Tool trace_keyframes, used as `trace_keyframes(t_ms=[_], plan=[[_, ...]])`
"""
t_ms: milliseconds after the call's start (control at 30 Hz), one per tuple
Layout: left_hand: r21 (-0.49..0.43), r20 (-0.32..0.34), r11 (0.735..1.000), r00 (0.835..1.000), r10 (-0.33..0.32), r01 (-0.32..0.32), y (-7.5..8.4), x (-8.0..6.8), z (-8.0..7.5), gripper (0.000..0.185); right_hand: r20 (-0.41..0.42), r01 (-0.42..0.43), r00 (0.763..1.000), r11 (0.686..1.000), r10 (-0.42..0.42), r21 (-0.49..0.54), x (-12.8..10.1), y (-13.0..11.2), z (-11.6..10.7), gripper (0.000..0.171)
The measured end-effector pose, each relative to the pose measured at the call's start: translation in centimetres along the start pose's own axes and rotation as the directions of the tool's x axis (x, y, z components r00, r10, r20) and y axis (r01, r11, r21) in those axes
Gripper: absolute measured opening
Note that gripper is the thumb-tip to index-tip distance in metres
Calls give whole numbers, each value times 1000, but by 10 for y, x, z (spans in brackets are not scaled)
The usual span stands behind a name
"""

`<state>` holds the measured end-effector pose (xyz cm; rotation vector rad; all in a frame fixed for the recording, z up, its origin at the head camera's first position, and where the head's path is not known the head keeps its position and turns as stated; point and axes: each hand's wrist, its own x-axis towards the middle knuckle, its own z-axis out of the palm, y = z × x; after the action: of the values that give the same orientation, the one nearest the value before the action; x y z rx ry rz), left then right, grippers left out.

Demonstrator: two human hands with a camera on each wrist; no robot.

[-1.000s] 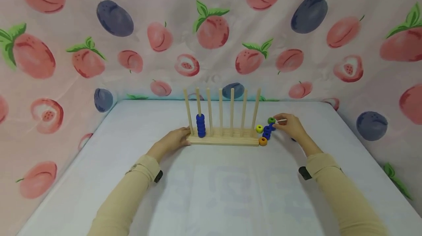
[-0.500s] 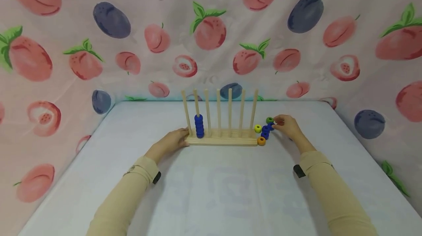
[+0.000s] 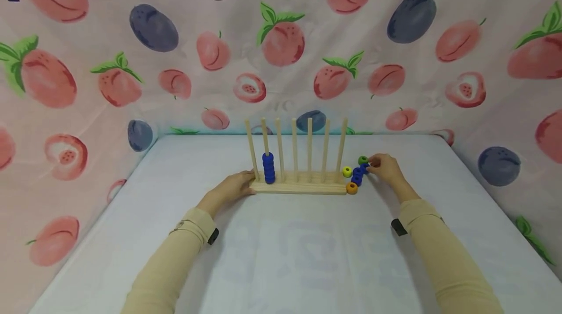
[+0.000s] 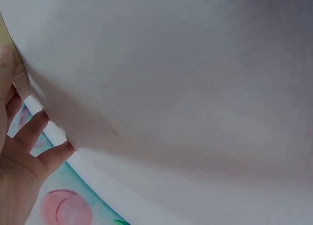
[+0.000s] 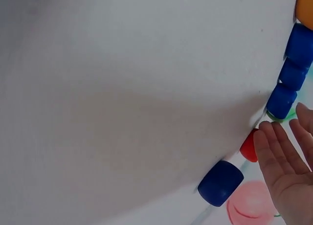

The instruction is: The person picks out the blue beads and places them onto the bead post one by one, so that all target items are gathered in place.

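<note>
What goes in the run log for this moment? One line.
left hand: holds peg rack end | right hand: touches blue beads | stacked: blue

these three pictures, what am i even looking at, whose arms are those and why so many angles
No machine here: a person works with two bare hands and wears three cameras. The wide picture comes from the head, looking down at a pale table hung round with fruit-print cloth. The other two come from the wrists, so each shows one palm up close.

On the table stands a wooden peg rack with seven upright pegs; blue beads are stacked on the second peg from the left. The left hand rests against the rack's left end. The right hand touches loose beads beside the right end: green, yellow, orange and several blue. Its wrist view also shows a red bead. Neither hand plainly has a grip on anything.
</note>
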<state>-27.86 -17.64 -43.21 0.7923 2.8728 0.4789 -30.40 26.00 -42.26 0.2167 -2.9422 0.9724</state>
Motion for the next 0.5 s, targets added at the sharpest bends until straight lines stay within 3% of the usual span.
trace_keyframes(t_ms=[300,500], plan=[[-20,13,1000,1000,-18,19,0,1,2,57,-2,-81,997,996,81,-28,1,0,4,32],[-11,4,1000,1000,-10,10,1,1,0,57,-2,-91,996,994,92,-53,3,-4,5,34]])
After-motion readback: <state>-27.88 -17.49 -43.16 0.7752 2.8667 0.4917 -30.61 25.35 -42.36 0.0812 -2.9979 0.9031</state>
